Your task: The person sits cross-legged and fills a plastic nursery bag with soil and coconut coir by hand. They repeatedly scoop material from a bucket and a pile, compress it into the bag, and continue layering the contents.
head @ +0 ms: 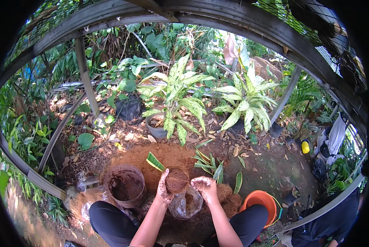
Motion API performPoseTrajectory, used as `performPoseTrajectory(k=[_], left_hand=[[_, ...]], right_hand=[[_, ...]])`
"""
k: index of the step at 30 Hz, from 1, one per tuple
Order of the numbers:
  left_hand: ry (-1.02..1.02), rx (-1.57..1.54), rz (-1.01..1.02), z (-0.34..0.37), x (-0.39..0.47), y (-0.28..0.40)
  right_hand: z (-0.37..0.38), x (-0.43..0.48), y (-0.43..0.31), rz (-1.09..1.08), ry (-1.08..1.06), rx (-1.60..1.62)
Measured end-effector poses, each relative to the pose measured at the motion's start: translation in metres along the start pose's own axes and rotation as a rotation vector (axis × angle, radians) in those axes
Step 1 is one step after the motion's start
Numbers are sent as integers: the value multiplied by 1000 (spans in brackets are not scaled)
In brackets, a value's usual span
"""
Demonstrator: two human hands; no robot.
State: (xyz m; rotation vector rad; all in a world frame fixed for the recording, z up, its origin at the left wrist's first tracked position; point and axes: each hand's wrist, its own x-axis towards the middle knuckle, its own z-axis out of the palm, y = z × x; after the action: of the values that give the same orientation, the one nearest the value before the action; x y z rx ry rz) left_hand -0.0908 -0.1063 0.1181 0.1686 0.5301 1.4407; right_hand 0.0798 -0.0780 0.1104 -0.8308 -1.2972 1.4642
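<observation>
My left hand (163, 187), smeared with soil, grips the side of a round wad of brown coconut fibre (177, 181). A yellow-edged snake plant leaf piece (155, 161) sticks out by the left fingertips; whether it is set in the fibre is hidden. To the right of the wad, my right hand (205, 186) is curled with dirt on its fingers; I cannot tell if it holds anything. Below the wad sits a clear plastic bag (186, 203) with fibre inside. More coconut fibre balls (231, 203) lie past my right wrist, and cut snake plant leaves (210, 163) lie ahead.
A soil-stained pot (125, 186) stands by my left knee, an orange bucket (258, 205) by my right. Ahead are a heap of brown soil (135, 156) and two variegated potted plants (172, 105). A wooden frame (87, 77) surrounds the spot. Another person (329, 219) is at lower right.
</observation>
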Motion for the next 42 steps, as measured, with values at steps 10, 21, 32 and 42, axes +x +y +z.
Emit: performPoseTrajectory(k=[10,21,32,42], left_hand=[[-63,61,11,-3,-1,5],[-77,206,95,-6,-4,0],[-29,314,148,-24,7,-13],[47,96,120,-16,0,-7]], right_hand=[[-19,8,-20,190,219,204],[-8,12,-15,106,-78,-88],[-12,33,-50,184,-62,220],[-5,7,-1,-163,594,238]])
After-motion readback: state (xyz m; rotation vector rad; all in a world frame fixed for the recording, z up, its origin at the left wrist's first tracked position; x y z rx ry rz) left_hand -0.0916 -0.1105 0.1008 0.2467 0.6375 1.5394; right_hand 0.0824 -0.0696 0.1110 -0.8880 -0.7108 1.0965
